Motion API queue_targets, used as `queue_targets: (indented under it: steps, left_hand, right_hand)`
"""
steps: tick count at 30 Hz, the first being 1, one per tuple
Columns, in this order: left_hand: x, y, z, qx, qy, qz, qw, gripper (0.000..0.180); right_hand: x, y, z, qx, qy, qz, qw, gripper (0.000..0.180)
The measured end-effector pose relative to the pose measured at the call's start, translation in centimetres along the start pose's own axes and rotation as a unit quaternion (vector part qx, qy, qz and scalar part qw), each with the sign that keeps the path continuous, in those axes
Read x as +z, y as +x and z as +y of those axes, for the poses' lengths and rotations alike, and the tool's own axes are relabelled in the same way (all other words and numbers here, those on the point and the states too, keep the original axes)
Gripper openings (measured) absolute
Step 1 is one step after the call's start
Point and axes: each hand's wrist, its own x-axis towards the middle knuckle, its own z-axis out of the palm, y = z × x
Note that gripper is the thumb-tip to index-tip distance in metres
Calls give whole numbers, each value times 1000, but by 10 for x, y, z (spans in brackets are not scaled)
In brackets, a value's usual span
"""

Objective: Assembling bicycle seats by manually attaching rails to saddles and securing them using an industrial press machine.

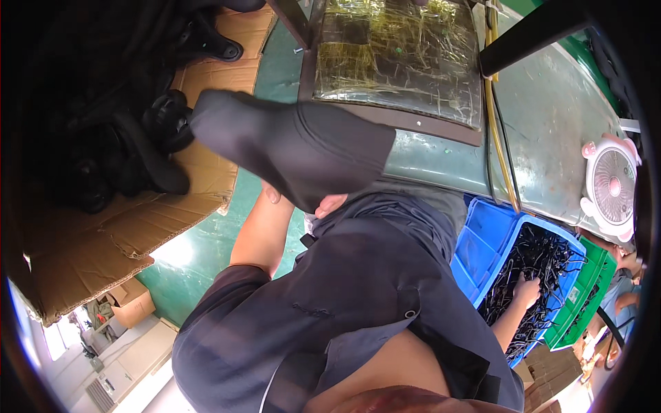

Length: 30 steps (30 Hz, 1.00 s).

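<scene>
Grasping a dark saddle-shaped piece (289, 144) at the worktop's (434, 158) near edge is the left hand (273, 195); the right hand (528, 290), grip unclear, seemingly picks among black strips (533, 248), next probably untangling one

No readable text, labels, numbers or signs.

Wide fisheye view from the head, facing down, close above the dark shirt (351, 275), workbench (551, 117) beyond
</scene>
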Motion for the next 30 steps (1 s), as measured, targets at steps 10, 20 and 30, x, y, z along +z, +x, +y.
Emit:
queue_targets:
  steps: [10, 20, 30]
  left_hand:
    - [63, 11, 21, -4, 281, 277, 919, 108]
    - [57, 8, -43, -14, 616, 507, 603, 107]
    - [99, 78, -39, 19, 773, -17, 634, 60]
  right_hand:
    - [-18, 5, 59, -33, 232, 196, 952, 39]
    - [-305, -2, -110, -161, 855, 22, 493, 19]
    - [-246, 41, -190, -205, 385, 131, 890, 40]
